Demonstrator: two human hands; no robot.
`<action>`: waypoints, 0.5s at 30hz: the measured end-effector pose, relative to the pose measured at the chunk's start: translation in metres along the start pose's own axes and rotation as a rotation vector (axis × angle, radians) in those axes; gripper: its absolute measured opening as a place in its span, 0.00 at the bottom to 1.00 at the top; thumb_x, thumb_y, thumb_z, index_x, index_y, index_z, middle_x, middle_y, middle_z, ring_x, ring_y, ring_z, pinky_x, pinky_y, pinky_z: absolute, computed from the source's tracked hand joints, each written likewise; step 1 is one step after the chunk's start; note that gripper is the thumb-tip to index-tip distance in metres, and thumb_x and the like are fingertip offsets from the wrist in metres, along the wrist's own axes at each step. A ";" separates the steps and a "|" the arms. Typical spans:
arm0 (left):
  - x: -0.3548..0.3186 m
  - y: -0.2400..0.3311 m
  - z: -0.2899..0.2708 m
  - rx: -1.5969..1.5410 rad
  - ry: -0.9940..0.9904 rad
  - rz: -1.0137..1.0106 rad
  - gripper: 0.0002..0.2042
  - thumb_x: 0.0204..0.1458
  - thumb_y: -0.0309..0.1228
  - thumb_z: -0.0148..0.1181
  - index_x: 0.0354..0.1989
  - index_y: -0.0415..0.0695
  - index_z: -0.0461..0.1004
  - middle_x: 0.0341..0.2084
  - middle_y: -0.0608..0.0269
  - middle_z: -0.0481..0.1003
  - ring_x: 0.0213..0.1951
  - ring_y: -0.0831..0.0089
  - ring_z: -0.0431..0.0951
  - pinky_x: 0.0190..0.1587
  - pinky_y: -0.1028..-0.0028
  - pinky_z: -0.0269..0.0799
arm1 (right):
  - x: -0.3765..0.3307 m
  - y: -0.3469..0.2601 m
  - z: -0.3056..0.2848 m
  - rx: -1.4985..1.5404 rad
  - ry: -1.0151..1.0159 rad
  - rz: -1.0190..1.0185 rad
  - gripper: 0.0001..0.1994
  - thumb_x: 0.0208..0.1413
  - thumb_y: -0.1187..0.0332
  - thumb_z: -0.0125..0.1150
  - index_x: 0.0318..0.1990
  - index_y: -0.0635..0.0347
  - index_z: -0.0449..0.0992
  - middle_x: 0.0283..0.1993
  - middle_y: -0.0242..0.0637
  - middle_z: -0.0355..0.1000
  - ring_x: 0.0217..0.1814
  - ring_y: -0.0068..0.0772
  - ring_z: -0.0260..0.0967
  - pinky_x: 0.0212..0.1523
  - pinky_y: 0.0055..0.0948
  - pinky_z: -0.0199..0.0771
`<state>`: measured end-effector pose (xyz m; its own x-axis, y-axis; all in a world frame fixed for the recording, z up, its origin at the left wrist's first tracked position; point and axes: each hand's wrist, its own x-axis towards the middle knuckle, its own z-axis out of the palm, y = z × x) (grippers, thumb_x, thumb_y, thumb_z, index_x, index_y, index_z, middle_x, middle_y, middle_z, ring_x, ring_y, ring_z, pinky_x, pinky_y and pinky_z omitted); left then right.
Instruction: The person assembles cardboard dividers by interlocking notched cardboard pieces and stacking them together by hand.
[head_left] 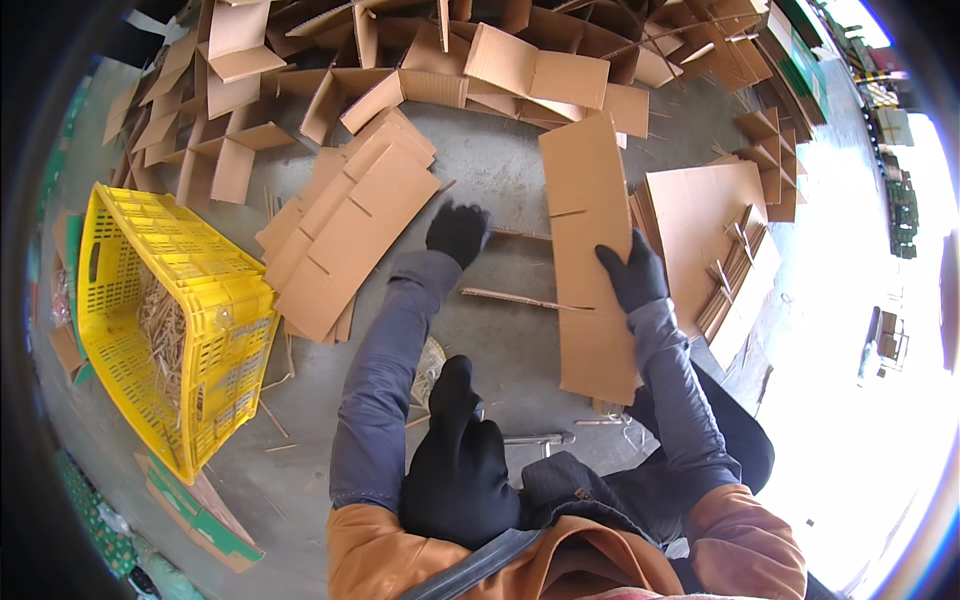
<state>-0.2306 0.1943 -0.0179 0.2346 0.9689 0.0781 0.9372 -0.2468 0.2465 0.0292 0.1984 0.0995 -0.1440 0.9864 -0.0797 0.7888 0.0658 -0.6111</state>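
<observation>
My right hand (637,272), in a black glove, grips the right edge of a long slotted cardboard divider panel (583,255), with the thumb over its face. The panel stretches away from me. A cardboard strip (520,299), seen nearly edge-on, meets the panel's lower slot from the left. My left hand (460,235), also gloved in black, is curled closed left of the panel. Another narrow cardboard edge (523,237) runs between that hand and the panel; whether the fingers hold it is unclear. Left of this hand lies a fanned stack of slotted panels (355,215).
A yellow plastic crate (225,345) holding cardboard scraps lies tilted at the left. Assembled cardboard dividers (430,88) spread across the far side. At the right are flat cardboard sheets (700,215) with narrow strips (733,270) on them. Scraps litter the grey floor (300,420).
</observation>
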 end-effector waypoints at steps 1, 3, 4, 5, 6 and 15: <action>-0.007 0.004 0.011 -0.078 -0.236 -0.050 0.08 0.50 0.35 0.53 0.37 0.50 0.73 0.34 0.62 0.73 0.35 0.64 0.74 0.38 0.63 0.70 | 0.001 -0.003 0.003 -0.020 -0.052 0.045 0.21 0.49 0.57 0.59 0.44 0.61 0.65 0.37 0.57 0.72 0.43 0.57 0.69 0.42 0.46 0.68; -0.017 0.016 0.023 -0.120 -0.120 -0.090 0.06 0.50 0.34 0.53 0.35 0.51 0.73 0.31 0.63 0.72 0.35 0.65 0.74 0.37 0.63 0.70 | -0.001 -0.014 0.018 -0.058 -0.155 0.139 0.22 0.49 0.56 0.58 0.46 0.62 0.64 0.37 0.58 0.72 0.43 0.59 0.68 0.42 0.48 0.68; -0.020 0.023 0.025 -0.140 -0.064 -0.108 0.06 0.50 0.34 0.52 0.34 0.51 0.73 0.30 0.64 0.72 0.34 0.65 0.74 0.36 0.63 0.70 | 0.000 -0.016 0.029 -0.263 -0.206 0.174 0.24 0.49 0.55 0.56 0.47 0.62 0.62 0.37 0.59 0.71 0.42 0.60 0.68 0.42 0.49 0.67; -0.021 0.027 0.026 -0.169 -0.074 -0.154 0.06 0.50 0.34 0.51 0.34 0.52 0.73 0.30 0.65 0.72 0.34 0.66 0.74 0.35 0.64 0.70 | -0.002 -0.019 0.030 -0.275 -0.244 0.235 0.23 0.49 0.55 0.55 0.47 0.62 0.62 0.37 0.58 0.71 0.42 0.60 0.68 0.43 0.49 0.67; -0.023 0.025 0.025 -0.166 -0.099 -0.144 0.06 0.50 0.34 0.51 0.35 0.52 0.73 0.30 0.65 0.72 0.34 0.66 0.74 0.35 0.64 0.70 | -0.001 -0.027 0.030 -0.280 -0.291 0.280 0.23 0.50 0.56 0.54 0.48 0.61 0.62 0.38 0.58 0.71 0.43 0.60 0.68 0.43 0.49 0.67; -0.044 0.040 0.026 -0.260 0.438 -0.042 0.07 0.48 0.33 0.53 0.35 0.49 0.73 0.31 0.64 0.73 0.36 0.65 0.74 0.37 0.64 0.69 | 0.023 -0.011 0.057 -0.230 -0.279 0.032 0.18 0.47 0.58 0.57 0.41 0.61 0.72 0.39 0.52 0.72 0.44 0.55 0.68 0.44 0.45 0.68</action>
<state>-0.1966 0.1423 -0.0366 0.0152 0.8944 0.4471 0.8353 -0.2571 0.4860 -0.0164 0.2120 0.0597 -0.2497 0.9114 -0.3271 0.9047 0.0992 -0.4144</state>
